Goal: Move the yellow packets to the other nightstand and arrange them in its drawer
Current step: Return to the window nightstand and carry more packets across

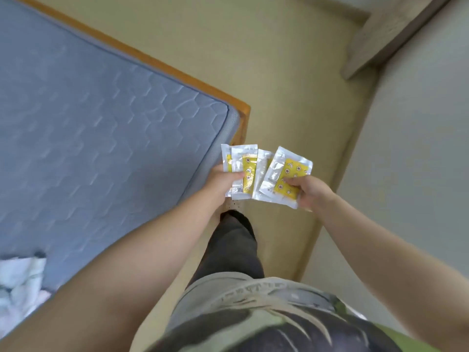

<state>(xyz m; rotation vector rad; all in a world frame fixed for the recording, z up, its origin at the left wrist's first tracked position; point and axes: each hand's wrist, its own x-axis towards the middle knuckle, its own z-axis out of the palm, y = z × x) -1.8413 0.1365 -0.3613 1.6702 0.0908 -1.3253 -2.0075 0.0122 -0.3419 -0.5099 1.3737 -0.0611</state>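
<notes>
The yellow packets point(266, 174) are flat, shiny plastic pouches, clear at the edges with a yellow printed panel; the small pictures and writing on them are too blurred to read. They are held in the air beside the corner of the quilted blue-grey mattress point(101, 118). The left hand point(223, 181) pinches one fan of packets under its thumb, the right hand point(309, 194) pinches another.

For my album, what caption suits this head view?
Both hands, left hand and right hand, carry yellow packets past the bed corner.
</notes>
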